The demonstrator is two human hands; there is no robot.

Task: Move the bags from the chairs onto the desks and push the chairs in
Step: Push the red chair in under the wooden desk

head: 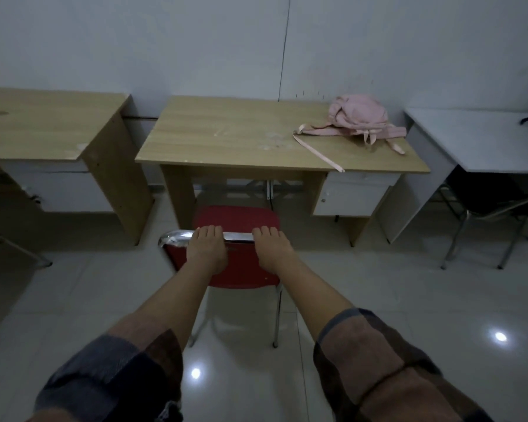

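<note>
On the red chair (237,220) backrest, both hands (238,248) grip.

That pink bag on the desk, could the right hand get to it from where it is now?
Probably yes. The right hand rests on the red chair's backrest, and the pink bag lies on the desk's far right corner with nothing between, though it looks like a stretch.

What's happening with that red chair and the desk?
A person grips the top rail of the red chair with the left hand and right hand, facing the middle desk. The seat's front edge is just under the desk; most of the chair is not yet pushed in. A pink bag already lies on the desk's far right corner, one strap trailing to the front edge.
</note>
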